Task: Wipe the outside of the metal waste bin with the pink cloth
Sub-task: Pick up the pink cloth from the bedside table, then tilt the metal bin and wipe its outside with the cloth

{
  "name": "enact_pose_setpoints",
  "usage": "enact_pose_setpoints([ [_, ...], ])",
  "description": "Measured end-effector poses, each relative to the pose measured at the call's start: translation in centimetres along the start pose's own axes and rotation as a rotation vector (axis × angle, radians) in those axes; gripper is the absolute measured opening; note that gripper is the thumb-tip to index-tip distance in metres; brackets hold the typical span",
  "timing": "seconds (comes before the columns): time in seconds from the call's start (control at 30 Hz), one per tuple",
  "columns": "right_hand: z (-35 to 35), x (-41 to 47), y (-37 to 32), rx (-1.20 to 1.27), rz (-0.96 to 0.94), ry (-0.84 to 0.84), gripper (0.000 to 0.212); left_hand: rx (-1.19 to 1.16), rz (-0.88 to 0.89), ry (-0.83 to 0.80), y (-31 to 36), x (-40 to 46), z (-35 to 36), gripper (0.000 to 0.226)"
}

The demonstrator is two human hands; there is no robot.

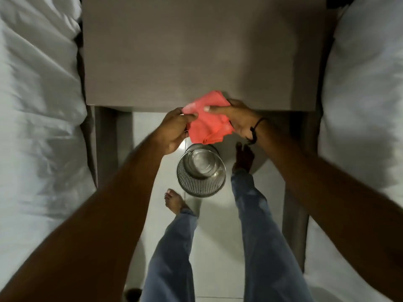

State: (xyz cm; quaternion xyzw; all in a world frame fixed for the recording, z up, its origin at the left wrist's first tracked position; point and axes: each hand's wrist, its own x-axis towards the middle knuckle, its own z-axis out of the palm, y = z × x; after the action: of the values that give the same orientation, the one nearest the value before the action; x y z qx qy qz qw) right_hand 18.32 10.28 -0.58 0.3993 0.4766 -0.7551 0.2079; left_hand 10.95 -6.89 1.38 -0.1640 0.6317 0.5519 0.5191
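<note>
- Two hands hold the pink cloth [207,120] in the air at the edge of the surface [196,62]: the left hand [174,129] pinches one side in its grip, the right hand [237,120] clasps the other.
- The metal waste bin [201,171] stands upright on the floor [218,247] below, between the feet, apart from the cloth.
- By my judgement wiping has not begun; the whole outside remains.
</note>
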Motion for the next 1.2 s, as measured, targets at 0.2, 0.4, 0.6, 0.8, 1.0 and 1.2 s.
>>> enact_pose_setpoints([
  [0.2, -2.2, -4.8, 10.9, 0.091, 0.047, 0.279, 0.043, 0.080, -0.015, 0.128, -9.5, -0.5, 1.8, 0.018],
  [0.4, -7.0, -5.0, 20.8, 0.117, 0.122, 0.713, 0.058, 0.316, -0.110, 0.224, -21.5, 3.0, 4.4, 0.032],
  [0.6, -11.0, -2.1, 24.5, 0.068, 0.125, 0.774, 0.060, 0.608, 0.145, 0.321, -26.6, 7.4, 8.2, 0.024],
  [0.8, -12.6, -1.3, 24.7, -0.008, 0.161, 0.641, 0.046, 0.790, 0.158, 0.399, -27.1, 8.1, 10.5, 0.039],
  [1.0, -10.5, -2.1, 22.1, -0.103, -0.005, 0.642, 0.033, 0.429, 0.188, 0.461, -25.2, 4.0, 7.6, 0.040],
  [1.2, -4.0, -2.7, 22.6, -0.376, -0.221, 0.537, 0.042, 0.183, -0.010, 0.363, -25.7, -0.2, 1.7, 0.066],
])
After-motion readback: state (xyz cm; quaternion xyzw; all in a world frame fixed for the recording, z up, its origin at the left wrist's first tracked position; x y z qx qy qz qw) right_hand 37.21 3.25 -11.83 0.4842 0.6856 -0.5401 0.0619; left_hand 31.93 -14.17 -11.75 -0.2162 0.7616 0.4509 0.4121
